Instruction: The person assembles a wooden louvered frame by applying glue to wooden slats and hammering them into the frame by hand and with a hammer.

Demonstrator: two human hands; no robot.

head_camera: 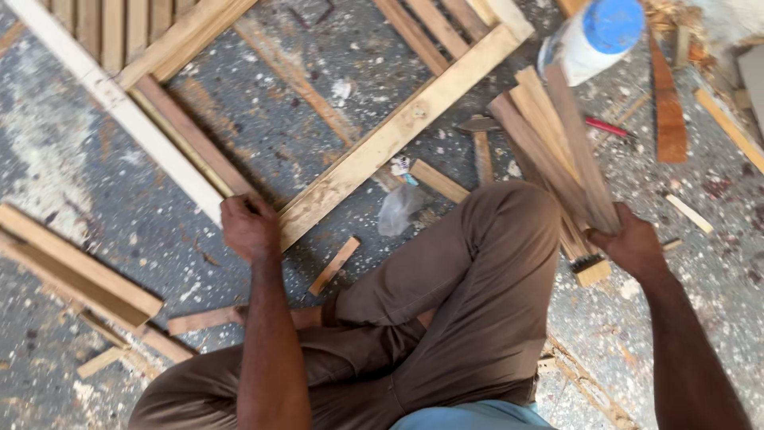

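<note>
My left hand (250,226) grips the near corner of a wooden frame (395,133) that lies flat on the speckled concrete floor. My right hand (633,244) is closed around a bundle of thin wooden slats (557,143) that slant up and away to the left. My bent knee in brown trousers (469,271) sits between the two hands. A hammer (481,143) with a wooden handle lies on the floor just beyond the knee, beside the slats.
A white bottle with a blue cap (593,36) stands at the top right. A red pencil (609,127) lies nearby. Loose offcuts (334,265), a crumpled plastic bag (398,209) and stacked planks (76,267) are scattered about; wood scraps (668,103) lie at right.
</note>
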